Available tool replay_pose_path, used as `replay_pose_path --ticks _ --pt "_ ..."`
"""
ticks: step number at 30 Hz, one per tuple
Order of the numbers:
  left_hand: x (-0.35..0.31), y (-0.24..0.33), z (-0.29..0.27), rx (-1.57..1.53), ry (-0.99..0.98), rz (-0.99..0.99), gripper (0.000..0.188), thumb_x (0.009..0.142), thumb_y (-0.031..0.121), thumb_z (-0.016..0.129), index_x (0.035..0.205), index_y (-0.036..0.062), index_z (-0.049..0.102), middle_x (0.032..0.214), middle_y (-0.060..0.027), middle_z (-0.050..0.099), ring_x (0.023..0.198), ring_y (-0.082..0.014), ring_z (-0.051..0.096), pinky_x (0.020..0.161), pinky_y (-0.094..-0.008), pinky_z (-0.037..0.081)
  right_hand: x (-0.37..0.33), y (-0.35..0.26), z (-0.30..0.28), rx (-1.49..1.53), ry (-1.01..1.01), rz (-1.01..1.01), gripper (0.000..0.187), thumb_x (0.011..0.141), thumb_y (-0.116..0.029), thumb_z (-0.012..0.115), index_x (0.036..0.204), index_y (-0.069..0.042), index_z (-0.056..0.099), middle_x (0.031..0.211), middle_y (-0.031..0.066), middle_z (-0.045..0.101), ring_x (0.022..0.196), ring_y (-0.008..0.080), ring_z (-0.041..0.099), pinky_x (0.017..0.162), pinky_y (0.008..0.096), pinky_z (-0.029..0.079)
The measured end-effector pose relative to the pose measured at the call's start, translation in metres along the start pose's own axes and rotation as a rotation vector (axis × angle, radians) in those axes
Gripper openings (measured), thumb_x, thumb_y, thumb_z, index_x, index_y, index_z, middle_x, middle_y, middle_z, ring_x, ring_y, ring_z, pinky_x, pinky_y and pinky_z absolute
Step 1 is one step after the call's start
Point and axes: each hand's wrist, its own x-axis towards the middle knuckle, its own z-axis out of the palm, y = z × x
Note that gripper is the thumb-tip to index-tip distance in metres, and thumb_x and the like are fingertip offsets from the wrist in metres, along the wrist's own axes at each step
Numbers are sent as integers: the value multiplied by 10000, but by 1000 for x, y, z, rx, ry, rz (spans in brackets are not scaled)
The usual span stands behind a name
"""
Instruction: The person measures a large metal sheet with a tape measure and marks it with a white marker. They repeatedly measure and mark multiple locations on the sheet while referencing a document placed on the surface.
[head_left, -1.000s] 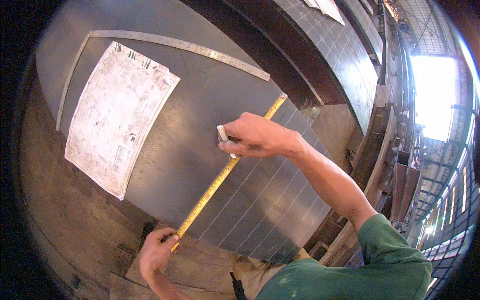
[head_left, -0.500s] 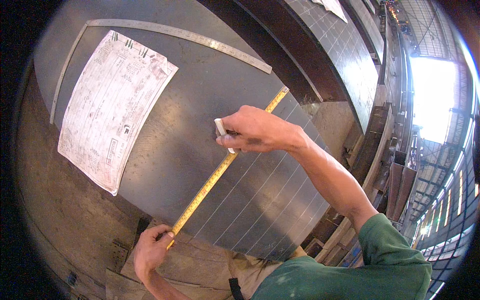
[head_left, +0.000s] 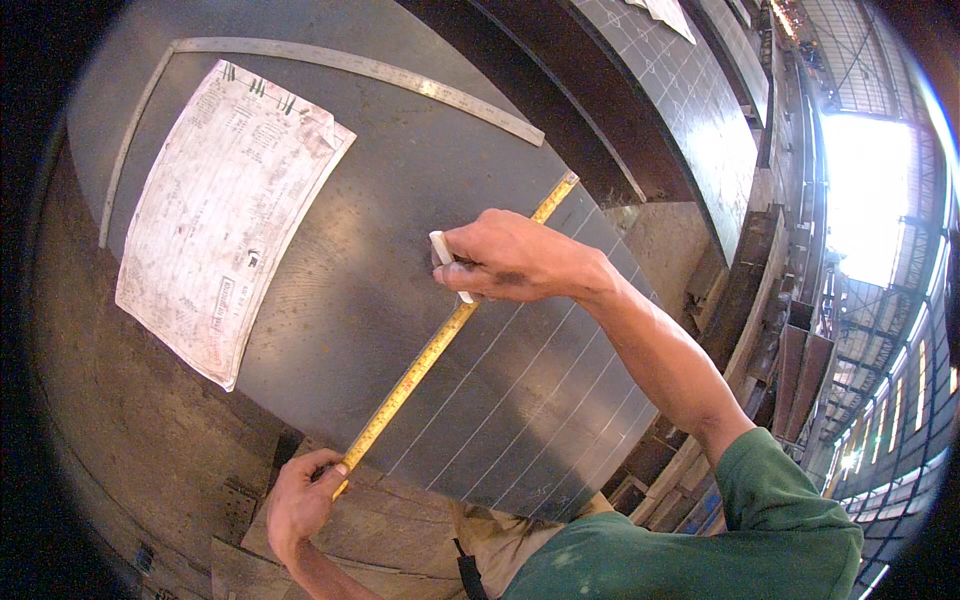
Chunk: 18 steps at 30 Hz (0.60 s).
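My left hand [head_left: 303, 503] pinches the near end of a yellow tape measure [head_left: 410, 384] at the plate's near edge. The tape runs slantwise over a dark steel plate [head_left: 330, 230], its far end lying at the plate's far right edge. Held in my right hand [head_left: 515, 257] is a white stick of marking chalk [head_left: 438, 248], its lower end close to the tape. My right hand hides a stretch of the tape. Several thin, nearly parallel white lines cross the plate to the right of the tape.
A smudged paper drawing [head_left: 235, 220] lies on the left of the plate. Behind it rests a large metal square [head_left: 390, 75]. Steel beams [head_left: 590, 90] stand at the far side, one with a white grid. Stacked steel pieces [head_left: 800, 370] lie at the right.
Almost nothing differs. Both hands keep their places, the left on the tape measure and the right with the chalk; the right hand has shifted only very slightly.
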Motion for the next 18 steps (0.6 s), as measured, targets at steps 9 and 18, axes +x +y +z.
replay_pose_path --ticks 9,18 --pt "-1 3 -1 25 -8 11 250 888 214 652 995 -7 696 755 -87 680 693 -135 615 653 -305 468 0 -1 1 64 -8 28 358 985 -309 560 830 14 570 624 191 520 570 352 535 575 445 406" --pt "-1 3 -2 109 11 50 258 879 224 652 994 -2 702 743 -99 688 687 -156 643 658 -317 476 1 -8 2 24 -29 41 338 978 -302 575 857 12 611 623 176 557 550 311 553 567 427 427"
